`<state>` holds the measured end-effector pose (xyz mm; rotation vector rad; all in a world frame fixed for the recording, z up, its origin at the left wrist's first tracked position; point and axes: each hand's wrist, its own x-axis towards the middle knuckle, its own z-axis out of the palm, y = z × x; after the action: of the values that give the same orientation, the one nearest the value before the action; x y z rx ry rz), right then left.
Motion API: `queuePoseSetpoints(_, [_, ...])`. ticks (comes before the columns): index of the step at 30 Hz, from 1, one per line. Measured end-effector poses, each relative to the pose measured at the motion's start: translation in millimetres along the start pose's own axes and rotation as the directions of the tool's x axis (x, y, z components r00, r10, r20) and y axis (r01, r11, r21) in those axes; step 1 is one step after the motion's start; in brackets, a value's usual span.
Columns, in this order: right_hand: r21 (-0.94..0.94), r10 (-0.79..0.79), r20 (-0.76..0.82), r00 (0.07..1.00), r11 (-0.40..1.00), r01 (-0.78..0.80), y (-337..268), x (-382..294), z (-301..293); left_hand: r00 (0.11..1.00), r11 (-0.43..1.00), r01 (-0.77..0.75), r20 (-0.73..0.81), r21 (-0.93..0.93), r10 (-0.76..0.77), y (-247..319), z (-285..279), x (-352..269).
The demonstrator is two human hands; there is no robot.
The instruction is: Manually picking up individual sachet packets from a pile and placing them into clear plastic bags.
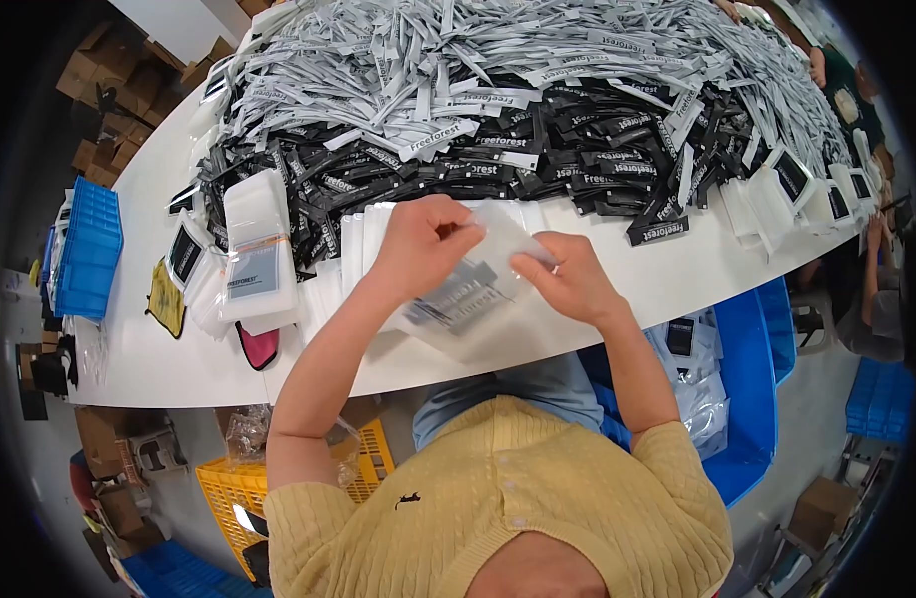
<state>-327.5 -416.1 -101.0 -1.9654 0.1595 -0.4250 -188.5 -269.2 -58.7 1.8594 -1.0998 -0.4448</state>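
My left hand [432,247] has its thumb and fingers pinched at the upper edge of a translucent plastic pouch [458,336]. The right edge of that pouch is held between the thumb and fingers of my right hand [577,276]. Printed sachets show blurred through its film, at least one of them dark. Beneath and behind my hands lies a fanned row of white pouches [353,247], partly covered by my left hand and forearm. Just beyond, black stick sachets [495,142] are heaped against a larger pile of white stick sachets [398,67].
A banded stack of printed pouches [252,269] stands left, near yellow [166,299] and pink [258,347] cloths. Loose pouches [787,187] lie right. A blue bin [749,418] with filled pouches sits below the white table's [151,366] right edge; a yellow crate [230,497] is below left.
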Motion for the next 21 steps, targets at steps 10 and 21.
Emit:
queuePoseSetpoints(10, [-0.165, -0.149, -0.061, 0.987, 0.977, 0.137, 3.9, -20.2, -10.5, 0.903, 0.736, -0.428, 0.265, 0.525, 0.337, 10.0, 15.3, 5.1])
queuePoseSetpoints(21, [-0.695, -0.147, -0.537, 0.831, 0.636, -0.336, 91.1, -90.6, -183.5, 0.982, 0.897, -0.186, 0.091, 0.400, 0.163, -38.4, 17.7, -14.4])
